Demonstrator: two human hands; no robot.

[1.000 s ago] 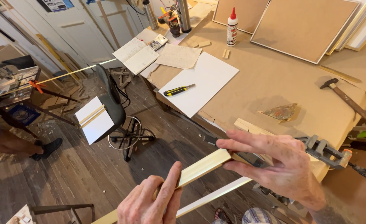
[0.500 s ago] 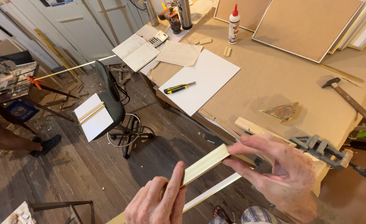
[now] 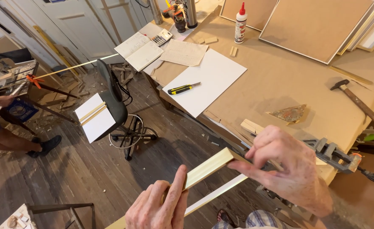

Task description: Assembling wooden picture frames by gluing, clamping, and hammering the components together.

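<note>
A pale wooden moulding strip runs diagonally in front of me, its cut end pointing up to the right. My left hand grips it low down, thumb lying along its top face. My right hand pinches the strip's upper end with thumb and fingers. A second, thinner white strip lies just beneath the first, partly hidden by both hands.
A brown workbench holds a white sheet with a yellow-black utility knife, a glue bottle, a hammer, a metal clamp, an open notebook. A black stool stands on the plank floor. Another person's leg is at left.
Both hands and the strip have shifted slightly left and down in view. My left thumb has slid up along the strip's face.
</note>
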